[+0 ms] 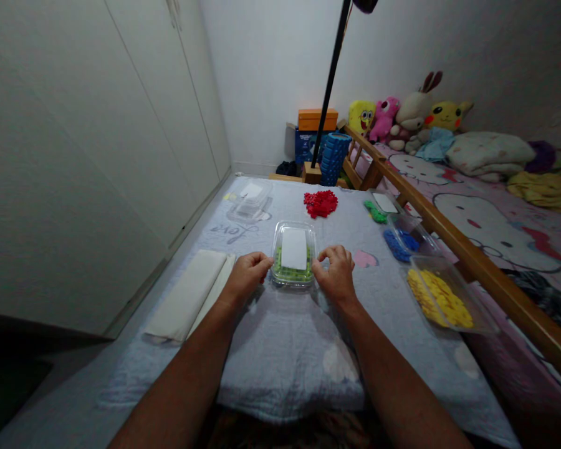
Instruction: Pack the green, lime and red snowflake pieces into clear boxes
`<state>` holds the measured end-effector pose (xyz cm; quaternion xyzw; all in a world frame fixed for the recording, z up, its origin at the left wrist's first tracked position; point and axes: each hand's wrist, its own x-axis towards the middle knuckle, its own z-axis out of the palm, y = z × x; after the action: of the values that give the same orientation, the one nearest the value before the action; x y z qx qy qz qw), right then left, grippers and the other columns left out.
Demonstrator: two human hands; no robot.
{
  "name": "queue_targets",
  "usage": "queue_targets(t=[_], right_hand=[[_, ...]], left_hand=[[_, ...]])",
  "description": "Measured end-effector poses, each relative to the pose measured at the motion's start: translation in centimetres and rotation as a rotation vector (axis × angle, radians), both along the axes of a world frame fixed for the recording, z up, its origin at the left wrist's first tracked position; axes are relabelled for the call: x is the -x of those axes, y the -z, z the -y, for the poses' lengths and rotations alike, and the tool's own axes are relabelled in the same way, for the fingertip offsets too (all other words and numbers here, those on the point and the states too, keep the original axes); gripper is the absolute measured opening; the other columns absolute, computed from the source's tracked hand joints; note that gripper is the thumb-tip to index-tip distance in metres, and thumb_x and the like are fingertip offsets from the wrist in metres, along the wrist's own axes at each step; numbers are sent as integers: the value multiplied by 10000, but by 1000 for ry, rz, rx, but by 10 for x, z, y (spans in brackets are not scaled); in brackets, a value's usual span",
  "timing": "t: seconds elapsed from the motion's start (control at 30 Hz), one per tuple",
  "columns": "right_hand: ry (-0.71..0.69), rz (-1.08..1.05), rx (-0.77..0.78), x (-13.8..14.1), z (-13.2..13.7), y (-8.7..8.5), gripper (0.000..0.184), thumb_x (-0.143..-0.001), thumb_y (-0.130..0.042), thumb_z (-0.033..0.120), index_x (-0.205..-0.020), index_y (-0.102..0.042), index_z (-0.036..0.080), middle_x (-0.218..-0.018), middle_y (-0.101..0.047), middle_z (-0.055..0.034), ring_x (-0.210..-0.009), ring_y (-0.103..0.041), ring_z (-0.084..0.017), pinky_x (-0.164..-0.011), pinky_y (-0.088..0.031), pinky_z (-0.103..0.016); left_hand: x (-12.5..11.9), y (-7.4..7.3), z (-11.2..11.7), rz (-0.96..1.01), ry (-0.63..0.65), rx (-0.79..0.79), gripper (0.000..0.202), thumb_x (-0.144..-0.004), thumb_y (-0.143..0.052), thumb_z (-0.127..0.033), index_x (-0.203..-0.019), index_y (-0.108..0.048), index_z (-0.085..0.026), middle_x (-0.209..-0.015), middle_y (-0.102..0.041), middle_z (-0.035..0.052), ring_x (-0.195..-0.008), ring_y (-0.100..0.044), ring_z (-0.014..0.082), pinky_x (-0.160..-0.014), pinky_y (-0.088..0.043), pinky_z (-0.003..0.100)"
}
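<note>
In front of me, a clear plastic box (293, 228) with its lid down rests on the cloth-covered table. Light green small pieces (293, 274) show inside, and a white label (293, 248) lies on its lid. My left hand (250, 274) pinches the left rim, thumb and forefinger together. On the opposite side, my right hand (337, 274) grips the right rim in the same way, its other fingers curled. Beyond the box sits a loose pile of small red pieces (321, 203).
Open clear boxes of green pieces (378, 212), blue pieces (399, 244) and yellow pieces (437, 294) line the right side by a wooden bed rail (449, 243). Folded beige cloth (187, 293) lies left; stacked clear containers (252, 202) stand far left. A black pole (330, 87) rises behind.
</note>
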<state>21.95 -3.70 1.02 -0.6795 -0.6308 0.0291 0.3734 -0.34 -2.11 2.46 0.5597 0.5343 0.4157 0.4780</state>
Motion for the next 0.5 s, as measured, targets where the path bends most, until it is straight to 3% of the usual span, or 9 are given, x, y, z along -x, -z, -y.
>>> queue_targets(t=[0.23,0.37,0.43,0.5], right_hand=[[31,144,87,3,4,-7,70,-820,-601,251,-793,-638,198,-938,-645,-84,-980,-574,-272,-901,-388,-401],[-27,104,108,1,3,-7,109,-832,-546,274,-767,-600,206,-872,-645,-72,-883,-584,-240,-818,-399,-360],[-60,18,132,1,3,-7,120,-826,-533,285,-838,-616,200,-793,-622,-38,-785,-582,-212,-746,-395,-329],[-76,-91,159,2,2,-7,268,-814,-529,295,-1029,-639,178,-709,-580,12,-682,-569,-188,-677,-378,-306]], left_hand=[[-2,6,0,-82,-29,-18,346,-784,-598,-458,-559,-488,-220,-509,-456,-33,-501,-397,111,-498,-299,240],[-3,7,0,-85,-40,-16,333,-790,-596,-461,-587,-491,-219,-525,-448,-42,-494,-389,107,-485,-297,233],[-3,9,-1,-90,-48,-27,308,-788,-598,-458,-616,-518,-215,-541,-464,-42,-500,-406,108,-486,-308,230],[-3,12,-3,-92,-64,-47,269,-775,-605,-447,-657,-552,-210,-565,-491,-38,-517,-438,113,-496,-330,228]])
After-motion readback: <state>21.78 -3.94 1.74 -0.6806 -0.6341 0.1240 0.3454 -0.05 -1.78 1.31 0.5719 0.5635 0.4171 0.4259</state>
